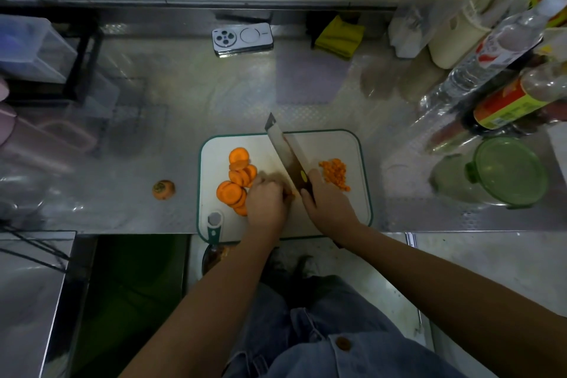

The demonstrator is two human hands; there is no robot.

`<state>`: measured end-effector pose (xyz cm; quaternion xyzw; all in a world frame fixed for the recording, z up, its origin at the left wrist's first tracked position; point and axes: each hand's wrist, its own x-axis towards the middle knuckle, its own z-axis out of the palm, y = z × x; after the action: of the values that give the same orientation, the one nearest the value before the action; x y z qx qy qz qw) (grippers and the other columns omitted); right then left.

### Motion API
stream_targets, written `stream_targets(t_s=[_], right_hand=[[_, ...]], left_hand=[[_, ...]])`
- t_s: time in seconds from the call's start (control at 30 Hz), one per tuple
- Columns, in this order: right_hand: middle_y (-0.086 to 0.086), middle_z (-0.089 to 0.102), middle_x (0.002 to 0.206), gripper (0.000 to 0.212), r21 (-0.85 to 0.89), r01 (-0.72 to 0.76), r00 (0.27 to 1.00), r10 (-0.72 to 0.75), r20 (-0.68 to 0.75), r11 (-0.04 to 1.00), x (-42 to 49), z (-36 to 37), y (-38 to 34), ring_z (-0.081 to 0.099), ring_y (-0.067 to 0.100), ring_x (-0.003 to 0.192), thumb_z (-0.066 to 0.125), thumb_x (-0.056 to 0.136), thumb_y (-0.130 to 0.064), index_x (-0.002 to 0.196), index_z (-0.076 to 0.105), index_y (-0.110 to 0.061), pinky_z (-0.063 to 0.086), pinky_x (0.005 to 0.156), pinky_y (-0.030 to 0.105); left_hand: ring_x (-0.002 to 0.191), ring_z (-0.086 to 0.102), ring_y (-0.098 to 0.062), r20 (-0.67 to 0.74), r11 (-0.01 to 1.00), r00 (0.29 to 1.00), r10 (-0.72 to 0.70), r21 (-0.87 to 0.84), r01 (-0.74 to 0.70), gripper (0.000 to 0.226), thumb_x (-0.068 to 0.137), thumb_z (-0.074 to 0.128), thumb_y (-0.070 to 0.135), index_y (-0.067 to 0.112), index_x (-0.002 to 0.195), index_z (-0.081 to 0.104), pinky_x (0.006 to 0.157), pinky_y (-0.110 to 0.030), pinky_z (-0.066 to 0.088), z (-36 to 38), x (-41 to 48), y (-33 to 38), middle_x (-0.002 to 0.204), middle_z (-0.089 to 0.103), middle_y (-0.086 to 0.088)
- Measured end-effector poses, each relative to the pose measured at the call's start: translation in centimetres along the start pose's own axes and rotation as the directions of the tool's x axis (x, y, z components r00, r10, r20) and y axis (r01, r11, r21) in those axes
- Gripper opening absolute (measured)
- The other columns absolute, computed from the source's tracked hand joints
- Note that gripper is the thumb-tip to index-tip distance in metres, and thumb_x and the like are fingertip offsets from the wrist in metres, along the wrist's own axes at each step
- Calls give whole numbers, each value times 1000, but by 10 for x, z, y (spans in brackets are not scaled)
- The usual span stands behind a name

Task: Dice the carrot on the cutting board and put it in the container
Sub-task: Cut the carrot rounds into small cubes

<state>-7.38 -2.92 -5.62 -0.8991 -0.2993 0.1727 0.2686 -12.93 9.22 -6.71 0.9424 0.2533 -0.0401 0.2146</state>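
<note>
From my end, mid-frame: right hand (pixel 328 205) has its fingers wrapped round the knife (pixel 288 153) handle, blade angled across the cutting board (pixel 337 144). Left hand (pixel 265 202) has its fingers bunched, curled down on a carrot piece (pixel 290 193), mostly hidden. Carrot slices (pixel 237 181) lie left of it, diced carrot (pixel 334 173) right of the blade. Green container (pixel 509 172) sits far right.

R grip (pixel 328 205): knife (pixel 285 150), L grip (pixel 265 202): carrot (pixel 233 192)
</note>
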Motion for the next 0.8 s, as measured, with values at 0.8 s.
stream_targets(t_s=[0.8], right_hand=[[4, 51, 76, 46, 184, -148, 987, 158, -41, 972, -5, -5, 29, 50, 21, 62, 47, 98, -19, 139, 31, -5, 33, 56, 29]], left_hand=[[97, 54, -26, 5, 997, 1000, 7, -82, -7, 24, 88, 60, 39, 18, 83, 72, 78, -33, 45, 11, 7, -5, 84, 68, -6]])
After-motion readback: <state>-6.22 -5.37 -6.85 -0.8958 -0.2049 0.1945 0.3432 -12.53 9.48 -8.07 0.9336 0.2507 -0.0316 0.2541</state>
